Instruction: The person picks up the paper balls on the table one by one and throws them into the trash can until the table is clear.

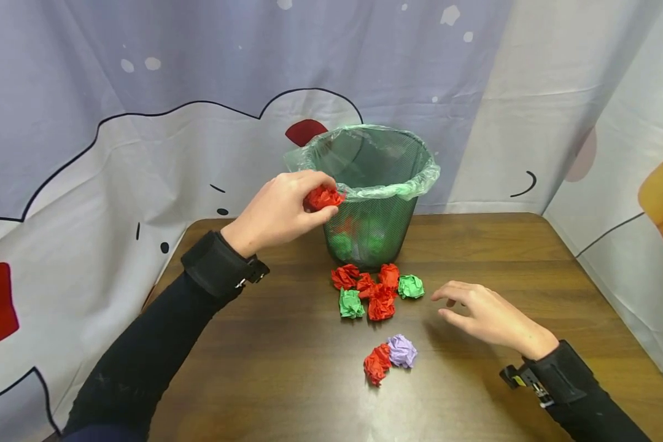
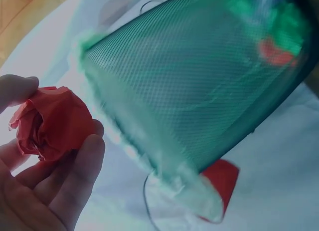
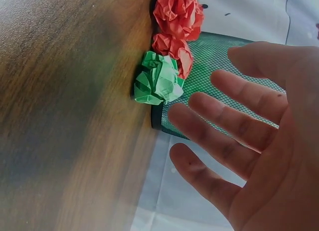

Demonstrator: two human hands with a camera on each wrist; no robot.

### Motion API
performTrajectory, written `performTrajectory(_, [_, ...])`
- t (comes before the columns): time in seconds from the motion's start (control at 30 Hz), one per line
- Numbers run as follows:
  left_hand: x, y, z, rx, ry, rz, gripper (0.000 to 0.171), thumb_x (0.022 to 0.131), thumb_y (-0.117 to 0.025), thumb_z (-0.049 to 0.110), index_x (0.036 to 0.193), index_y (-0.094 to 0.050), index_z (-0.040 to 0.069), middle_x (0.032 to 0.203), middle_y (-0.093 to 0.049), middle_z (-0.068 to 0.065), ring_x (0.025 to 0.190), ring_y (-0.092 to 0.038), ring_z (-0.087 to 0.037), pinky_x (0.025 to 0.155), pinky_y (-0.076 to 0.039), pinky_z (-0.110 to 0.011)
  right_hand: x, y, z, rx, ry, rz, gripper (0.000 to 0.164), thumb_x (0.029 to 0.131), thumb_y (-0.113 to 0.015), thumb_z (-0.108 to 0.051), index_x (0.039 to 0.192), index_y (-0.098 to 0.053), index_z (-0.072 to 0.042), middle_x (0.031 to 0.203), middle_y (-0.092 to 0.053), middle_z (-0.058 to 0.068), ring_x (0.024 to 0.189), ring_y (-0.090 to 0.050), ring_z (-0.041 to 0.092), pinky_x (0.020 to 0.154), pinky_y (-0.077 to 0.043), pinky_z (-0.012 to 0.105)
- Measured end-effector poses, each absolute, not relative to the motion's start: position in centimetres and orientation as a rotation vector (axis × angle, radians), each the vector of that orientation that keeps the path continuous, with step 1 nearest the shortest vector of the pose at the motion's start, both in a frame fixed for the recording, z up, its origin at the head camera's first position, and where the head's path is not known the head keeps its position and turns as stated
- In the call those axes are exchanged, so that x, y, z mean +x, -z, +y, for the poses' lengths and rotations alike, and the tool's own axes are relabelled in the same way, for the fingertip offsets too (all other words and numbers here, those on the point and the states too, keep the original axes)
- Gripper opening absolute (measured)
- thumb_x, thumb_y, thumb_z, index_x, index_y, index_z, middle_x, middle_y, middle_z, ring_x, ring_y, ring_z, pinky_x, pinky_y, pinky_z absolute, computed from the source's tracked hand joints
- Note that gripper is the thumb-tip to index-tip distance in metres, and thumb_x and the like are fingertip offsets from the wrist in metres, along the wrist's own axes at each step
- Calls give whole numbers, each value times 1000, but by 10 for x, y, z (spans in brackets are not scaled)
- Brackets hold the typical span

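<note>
My left hand [image 1: 287, 205] pinches a crumpled red paper ball [image 1: 324, 197] between thumb and fingers, just left of the bin's front rim. In the left wrist view the same red paper ball [image 2: 55, 122] shows beside the bin's lined mouth. The mesh bin [image 1: 372, 224] stands upright, a thin green plastic bag [image 1: 420, 184] folded over its rim. Crumpled paper shows through its mesh low down. Over the table at right hovers my right hand [image 1: 488, 316], fingers relaxed, holding nothing. Nearest to it is a green paper ball [image 1: 411, 286], seen also in the right wrist view [image 3: 158, 80].
Several red paper balls [image 1: 382, 304] and another green paper ball [image 1: 351, 304] lie in front of the bin. Closer to me, a red paper ball [image 1: 377, 364] touches a purple paper ball [image 1: 402, 351]. A printed curtain [image 1: 199, 159] hangs behind the wooden table [image 1: 265, 368].
</note>
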State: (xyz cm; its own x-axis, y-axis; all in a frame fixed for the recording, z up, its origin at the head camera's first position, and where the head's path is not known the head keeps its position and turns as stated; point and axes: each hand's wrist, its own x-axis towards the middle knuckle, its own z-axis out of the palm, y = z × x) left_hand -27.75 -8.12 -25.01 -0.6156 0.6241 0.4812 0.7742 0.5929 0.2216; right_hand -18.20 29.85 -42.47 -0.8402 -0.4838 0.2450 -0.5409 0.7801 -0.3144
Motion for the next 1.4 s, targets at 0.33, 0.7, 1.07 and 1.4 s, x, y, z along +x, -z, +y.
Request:
performTrajectory(0.33, [-297, 214, -75, -1064, 641, -2450, 28, 92, -69, 32, 115, -68, 15, 101, -69, 1, 87, -60, -14, 75, -50, -30, -183, 428, 300, 824, -580, -2813, 24, 92, -72, -22, 117, -69, -22, 110, -70, -8, 91, -66, 6, 78, -54, 31])
performTrajectory(0.7, [-318, 197, -69, -1008, 659, -2457, 32, 94, -66, 31, 119, -65, 12, 97, -69, 0, 83, -62, -13, 74, -48, -29, -183, 429, 301, 797, -575, -2836, 24, 92, -72, -22, 116, -70, -23, 110, -70, -10, 90, -64, 3, 78, -54, 31])
performTrajectory(1.07, [-335, 180, -55, -971, 630, -2484, 33, 95, -62, 30, 123, -63, 12, 103, -68, 0, 89, -62, -12, 81, -48, -29, -183, 430, 302, 791, -585, -2829, 24, 93, -72, -21, 116, -70, -21, 109, -70, -9, 90, -65, 5, 77, -54, 31])
performTrajectory(1.4, [-351, 174, -49, -937, 612, -2587, 39, 95, -59, 29, 130, -59, 12, 104, -68, 1, 94, -62, -13, 88, -47, -29, -182, 435, 302, 803, -627, -2831, 22, 94, -70, -20, 116, -70, -20, 110, -71, -4, 90, -66, 6, 77, -55, 33])
